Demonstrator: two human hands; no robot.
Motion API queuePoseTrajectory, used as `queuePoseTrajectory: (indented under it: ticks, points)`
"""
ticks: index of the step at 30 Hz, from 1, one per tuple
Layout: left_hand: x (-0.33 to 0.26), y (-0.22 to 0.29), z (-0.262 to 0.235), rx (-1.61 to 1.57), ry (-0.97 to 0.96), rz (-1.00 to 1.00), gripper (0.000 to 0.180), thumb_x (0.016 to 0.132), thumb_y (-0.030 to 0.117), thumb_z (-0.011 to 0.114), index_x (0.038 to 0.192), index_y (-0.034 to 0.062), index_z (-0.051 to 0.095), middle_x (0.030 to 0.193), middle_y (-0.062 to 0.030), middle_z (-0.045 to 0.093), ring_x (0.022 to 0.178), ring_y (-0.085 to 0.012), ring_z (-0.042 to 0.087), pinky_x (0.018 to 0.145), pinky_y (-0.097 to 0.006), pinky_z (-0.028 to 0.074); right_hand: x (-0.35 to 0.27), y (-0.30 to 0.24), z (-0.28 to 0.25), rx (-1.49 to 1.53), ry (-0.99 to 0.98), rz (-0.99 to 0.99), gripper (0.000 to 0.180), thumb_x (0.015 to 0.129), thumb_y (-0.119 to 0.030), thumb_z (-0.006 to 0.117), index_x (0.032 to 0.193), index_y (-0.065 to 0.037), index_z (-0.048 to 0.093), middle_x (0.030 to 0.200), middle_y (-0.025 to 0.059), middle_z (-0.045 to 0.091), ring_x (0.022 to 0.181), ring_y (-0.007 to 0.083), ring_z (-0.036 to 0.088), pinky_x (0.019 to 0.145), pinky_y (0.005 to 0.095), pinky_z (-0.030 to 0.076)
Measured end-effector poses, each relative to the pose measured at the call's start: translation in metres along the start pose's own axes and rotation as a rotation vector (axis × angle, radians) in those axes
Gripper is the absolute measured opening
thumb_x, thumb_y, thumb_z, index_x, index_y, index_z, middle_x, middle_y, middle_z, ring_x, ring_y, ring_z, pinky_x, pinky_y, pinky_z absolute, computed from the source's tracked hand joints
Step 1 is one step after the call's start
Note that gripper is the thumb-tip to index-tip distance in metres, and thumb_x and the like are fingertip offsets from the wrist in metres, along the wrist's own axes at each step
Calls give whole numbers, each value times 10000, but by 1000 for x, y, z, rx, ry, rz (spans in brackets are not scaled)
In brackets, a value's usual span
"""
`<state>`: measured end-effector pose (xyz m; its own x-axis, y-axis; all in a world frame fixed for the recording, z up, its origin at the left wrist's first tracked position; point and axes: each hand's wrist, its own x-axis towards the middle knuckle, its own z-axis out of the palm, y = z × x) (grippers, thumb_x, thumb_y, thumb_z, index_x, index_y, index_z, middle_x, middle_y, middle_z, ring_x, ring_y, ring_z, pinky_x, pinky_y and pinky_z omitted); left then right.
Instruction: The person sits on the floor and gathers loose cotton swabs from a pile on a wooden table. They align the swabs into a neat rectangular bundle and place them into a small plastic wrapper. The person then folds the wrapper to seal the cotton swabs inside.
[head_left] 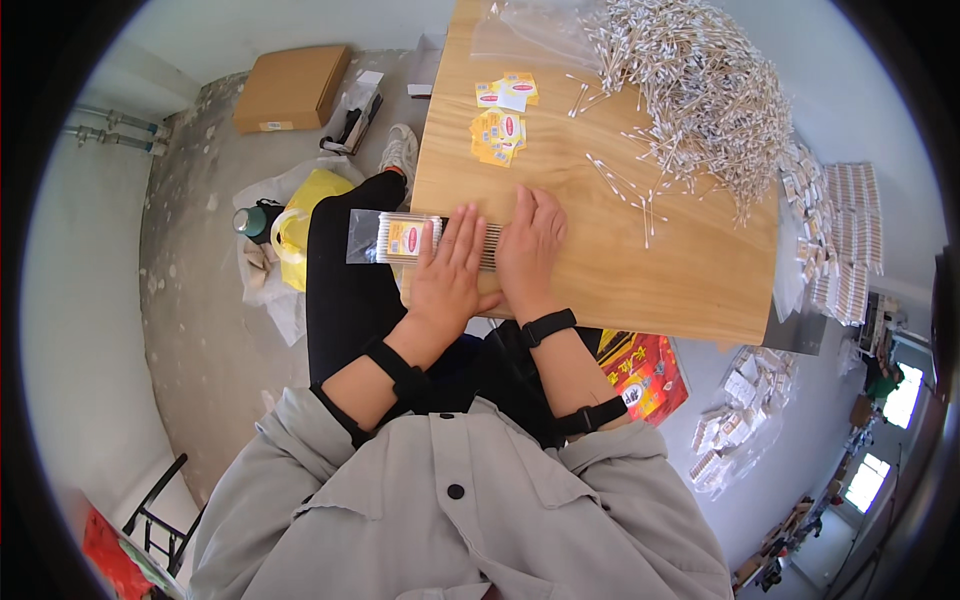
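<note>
My left hand [446, 280] lies flat, fingers stretched, across a row of cotton swabs [386, 238] at the table's near left edge. A yellow, white and red label [405, 237] rests on the swabs. Around their left end is a clear plastic bag [361, 237], which sticks out past the table edge. Between my hands shows a dark ridged strip [491, 246], in line with the swabs. Against its right end sits my right hand [527, 258], fingers curled and closed; whatever they grip is hidden beneath them.
A large heap of loose cotton swabs [700, 90] covers the wooden table's [590, 270] far right, with several strays nearby. Yellow labels [497, 135] lie farther back. Packed swabs [850, 220] are stacked at right. A cardboard box [292, 88] and yellow bag [322, 187] are at left.
</note>
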<state>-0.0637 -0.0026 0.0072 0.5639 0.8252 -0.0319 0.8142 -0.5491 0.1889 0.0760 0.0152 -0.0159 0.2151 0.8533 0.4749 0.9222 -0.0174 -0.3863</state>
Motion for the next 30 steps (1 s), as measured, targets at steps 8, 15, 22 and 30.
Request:
queuePoseTrajectory:
  ticks: [8,15,22,30]
  points:
    - [-6,-16,-21,10,136,-86,830,803,286,716,1486,3,338,1570,-143,296,1497,-274,195,1172,-572,124,1,-1,-5,-15,-40,-22,394,812,19,554,1206,12,546,1136,173,520,1158,356,492,1033,482,366]
    - [-5,3,-6,-16,120,47,789,856,391,650,1497,45,347,1594,-112,270,1495,-229,207,1177,-554,126,0,4,-2,8,-36,-35,383,818,7,559,1201,5,555,1154,183,523,1159,360,491,1019,478,381]
    - [-6,2,3,-41,50,68,967,800,621,614,1515,42,314,1610,-109,238,1500,-222,193,1186,-532,110,-4,7,4,115,-4,121,373,831,-27,574,1203,-5,557,1164,169,528,1132,357,495,1001,474,384]
    - [-6,0,7,-48,56,67,1097,714,686,644,1513,18,300,1606,-123,245,1499,-231,194,1189,-538,97,0,1,8,-12,-23,-8,323,853,-80,557,1168,-13,565,1147,159,537,1128,350,496,993,473,380]
